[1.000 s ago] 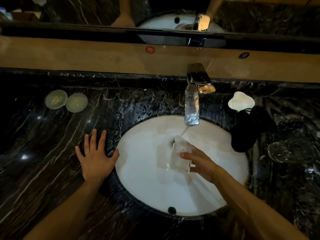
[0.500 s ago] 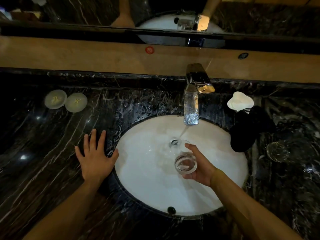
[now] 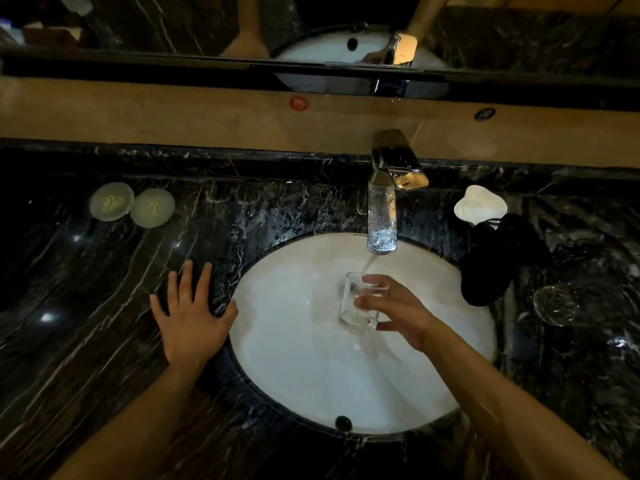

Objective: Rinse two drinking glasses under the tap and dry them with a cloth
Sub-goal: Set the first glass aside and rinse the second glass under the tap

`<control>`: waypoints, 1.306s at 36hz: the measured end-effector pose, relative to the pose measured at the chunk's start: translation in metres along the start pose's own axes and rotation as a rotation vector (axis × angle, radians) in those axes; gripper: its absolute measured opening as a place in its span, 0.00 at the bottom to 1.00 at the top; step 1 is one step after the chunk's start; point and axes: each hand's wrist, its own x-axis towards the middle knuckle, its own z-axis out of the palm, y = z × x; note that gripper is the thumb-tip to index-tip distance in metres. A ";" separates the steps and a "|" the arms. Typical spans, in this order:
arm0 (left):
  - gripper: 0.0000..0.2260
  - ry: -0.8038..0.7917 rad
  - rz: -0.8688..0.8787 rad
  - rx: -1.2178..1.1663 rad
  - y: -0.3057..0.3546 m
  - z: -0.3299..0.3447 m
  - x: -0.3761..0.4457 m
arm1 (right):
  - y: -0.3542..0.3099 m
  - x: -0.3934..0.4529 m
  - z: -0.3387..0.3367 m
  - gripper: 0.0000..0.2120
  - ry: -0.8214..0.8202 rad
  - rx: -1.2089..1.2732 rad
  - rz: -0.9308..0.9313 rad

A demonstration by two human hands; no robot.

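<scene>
The right hand (image 3: 398, 311) is holding a clear drinking glass (image 3: 360, 303) over the white sink (image 3: 294, 358), its grip wrapped around the glass's side with thumb and fingers curled on it. The glass is standing nearly upright, mouth up, and water is running from the tap (image 3: 384, 202) onto its rim. The left hand (image 3: 194, 317) is resting flat on the dark marble tabletop (image 3: 104, 306) just beside the sink's left edge, fingers spread and grasping nothing. A second glass (image 3: 557, 304) is lying on the tabletop to the right of the sink, next to a black cloth (image 3: 498, 258) draped at the sink's right edge.
</scene>
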 end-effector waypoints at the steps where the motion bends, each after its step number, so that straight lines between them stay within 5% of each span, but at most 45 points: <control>1: 0.38 0.001 0.001 -0.001 0.000 0.000 0.000 | -0.001 0.001 0.001 0.33 0.028 -0.053 -0.045; 5: 0.38 0.011 0.001 -0.014 0.001 0.000 -0.001 | -0.006 0.010 0.005 0.32 0.115 -0.256 -0.215; 14: 0.38 0.004 -0.005 -0.004 0.000 0.001 0.000 | -0.021 0.024 0.004 0.43 0.241 -0.343 -0.340; 24: 0.39 0.002 -0.009 0.003 0.001 -0.002 -0.001 | -0.027 0.019 -0.002 0.42 0.385 -0.480 -0.472; 31: 0.38 0.006 -0.001 0.009 -0.001 0.001 0.000 | -0.034 0.013 -0.019 0.30 0.098 -0.253 -0.247; 36: 0.38 0.010 -0.002 0.006 0.000 0.001 0.000 | -0.027 0.015 -0.015 0.35 -0.035 -0.175 -0.248; 47: 0.37 0.006 -0.003 0.004 0.000 0.000 0.000 | -0.022 0.025 0.016 0.36 0.217 -0.241 -0.454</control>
